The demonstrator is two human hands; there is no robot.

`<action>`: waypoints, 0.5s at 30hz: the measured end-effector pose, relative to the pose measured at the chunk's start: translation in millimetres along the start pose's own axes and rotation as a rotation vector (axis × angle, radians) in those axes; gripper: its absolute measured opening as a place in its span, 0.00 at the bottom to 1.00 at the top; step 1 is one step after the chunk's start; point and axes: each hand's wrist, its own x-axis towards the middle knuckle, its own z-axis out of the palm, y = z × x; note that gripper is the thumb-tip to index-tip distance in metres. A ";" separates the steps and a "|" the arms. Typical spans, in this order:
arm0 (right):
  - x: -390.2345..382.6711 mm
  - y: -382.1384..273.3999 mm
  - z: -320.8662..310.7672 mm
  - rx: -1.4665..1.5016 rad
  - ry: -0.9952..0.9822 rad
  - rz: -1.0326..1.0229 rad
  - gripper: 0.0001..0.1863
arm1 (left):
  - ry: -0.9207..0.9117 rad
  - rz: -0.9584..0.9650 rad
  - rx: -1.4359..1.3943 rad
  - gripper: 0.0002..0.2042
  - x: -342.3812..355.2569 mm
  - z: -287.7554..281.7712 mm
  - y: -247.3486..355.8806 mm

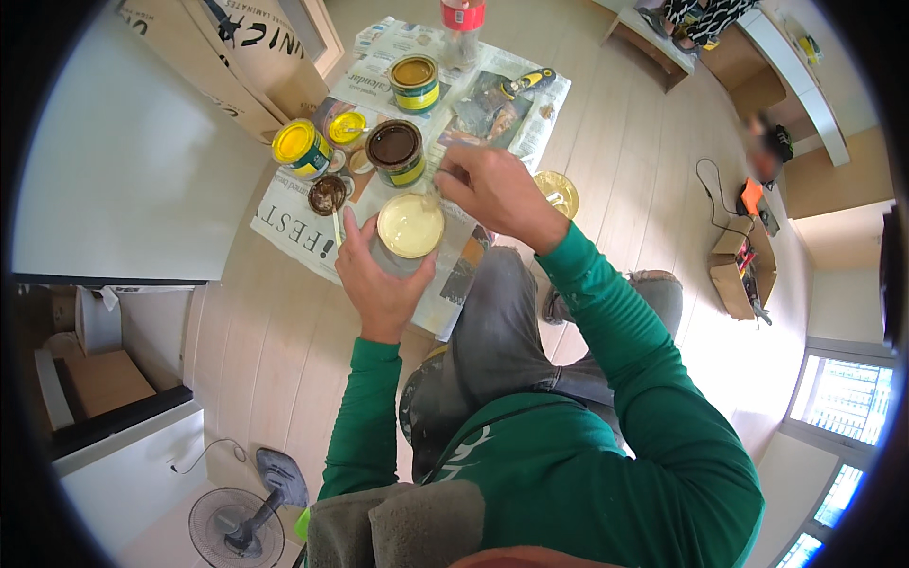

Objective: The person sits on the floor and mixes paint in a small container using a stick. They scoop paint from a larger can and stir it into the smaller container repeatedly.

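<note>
My left hand [379, 289] is wrapped round a round container of pale cream paint [411, 227], steadying it over the newspaper [294, 216]. Just beyond its right rim, my right hand [494, 185] has its fingers closed in a pinch; what they hold is too blurred to make out. An open can of dark brown paint [395, 147] stands behind the container. Farther left are a yellow paint can [299, 149], a yellow-coated lid [347, 126] and a brown-coated lid [328, 194]. An ochre paint can [414, 85] is at the back.
A bottle with a red label [462, 17] and a yellow-handled scraper [532, 81] are at the newspaper's far side. A cream-smeared lid [557, 193] lies right of my right wrist. Cardboard [237, 66] leans at left; a fan [237, 525] stands lower left, a toolbox [743, 270] at right.
</note>
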 end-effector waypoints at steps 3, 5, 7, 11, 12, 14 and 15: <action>-8.4 -3.1 4.4 0.065 -0.055 -0.046 0.13 | 0.019 0.018 -0.007 0.62 0.0 1.7 -0.7; -6.3 -6.1 19.6 0.205 0.008 -0.113 0.13 | 0.015 0.019 -0.025 0.62 0.6 2.7 -0.5; 0.0 -4.1 18.8 0.154 0.077 -0.078 0.13 | 0.009 0.015 -0.037 0.62 0.4 2.4 -0.7; -3.8 -4.1 -0.9 0.046 0.044 -0.047 0.12 | 0.011 0.011 -0.024 0.63 -1.1 -0.6 -1.1; -6.5 -1.6 4.0 0.073 -0.003 -0.074 0.12 | 0.016 0.014 -0.014 0.63 -0.6 -1.3 -1.0; -10.7 -7.2 10.8 0.128 -0.052 -0.105 0.12 | 0.035 0.039 -0.010 0.63 0.2 0.6 1.7; -4.0 -8.0 16.6 0.123 0.005 -0.126 0.12 | 0.043 0.052 -0.008 0.63 1.2 1.7 2.8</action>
